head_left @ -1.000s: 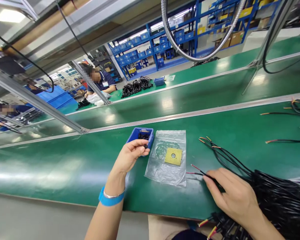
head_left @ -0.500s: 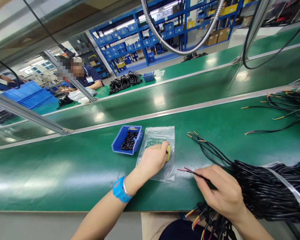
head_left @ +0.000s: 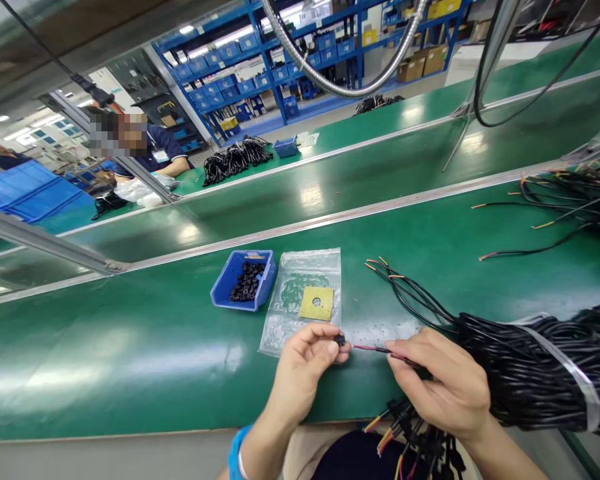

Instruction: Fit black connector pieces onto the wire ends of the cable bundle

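Observation:
My left hand (head_left: 305, 363) is closed, pinching a small black plastic part (head_left: 340, 339) between thumb and fingers. Facing it across a small gap, a thin cable (head_left: 380, 349) with a reddish stripped end sticks out of my right hand (head_left: 443, 380), which grips it between thumb and forefinger. Just beyond my left hand, a yellow square pad (head_left: 317, 303) with a round hole lies on a clear plastic zip bag (head_left: 285, 333). A blue bin (head_left: 223, 293) beside the bag holds many similar small black parts (head_left: 247, 281).
A strapped bundle of black cables (head_left: 530, 373) lies at my right. Cables with coloured wire ends (head_left: 405, 433) hang near my lap. More cables (head_left: 580, 193) lie at the far right. Across the bench sits a person (head_left: 155, 150) near a blue crate (head_left: 30, 190).
My left hand has drawn back from the yellow pad towards the cable end, with the small black part in its fingers. My right hand stays nearly in place. The view has shifted slightly.

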The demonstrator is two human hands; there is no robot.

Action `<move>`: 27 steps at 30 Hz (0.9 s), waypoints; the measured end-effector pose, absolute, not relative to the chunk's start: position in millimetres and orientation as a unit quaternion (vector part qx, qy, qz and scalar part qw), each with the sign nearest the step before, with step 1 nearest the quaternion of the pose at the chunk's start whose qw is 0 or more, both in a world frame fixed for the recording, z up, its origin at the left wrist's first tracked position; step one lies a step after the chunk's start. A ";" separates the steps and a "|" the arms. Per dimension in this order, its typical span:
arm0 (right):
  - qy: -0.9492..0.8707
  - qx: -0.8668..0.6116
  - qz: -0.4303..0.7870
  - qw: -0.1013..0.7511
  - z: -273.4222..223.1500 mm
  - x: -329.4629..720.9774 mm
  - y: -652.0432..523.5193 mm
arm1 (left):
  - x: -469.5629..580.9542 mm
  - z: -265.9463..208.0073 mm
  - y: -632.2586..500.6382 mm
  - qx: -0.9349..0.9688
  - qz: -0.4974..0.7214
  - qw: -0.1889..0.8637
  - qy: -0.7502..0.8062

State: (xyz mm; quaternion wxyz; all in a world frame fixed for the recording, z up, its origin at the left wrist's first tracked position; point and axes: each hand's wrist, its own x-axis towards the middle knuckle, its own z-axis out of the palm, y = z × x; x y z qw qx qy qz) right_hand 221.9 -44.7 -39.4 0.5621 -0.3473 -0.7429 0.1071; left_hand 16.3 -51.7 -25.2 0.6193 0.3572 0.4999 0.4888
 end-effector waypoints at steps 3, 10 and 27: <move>-0.754 -0.347 0.107 0.548 -37.6 220.7 -43.2 | 32.9 -37.1 -65.1 0.222 0.559 0.641 0.477; -0.772 -0.351 0.102 0.519 -37.6 219.7 -41.6 | 43.7 -40.9 -65.6 0.148 0.594 0.646 0.456; -0.782 -0.354 0.097 0.503 -36.8 219.6 -42.0 | 43.3 -47.9 -70.1 0.188 0.613 0.612 0.463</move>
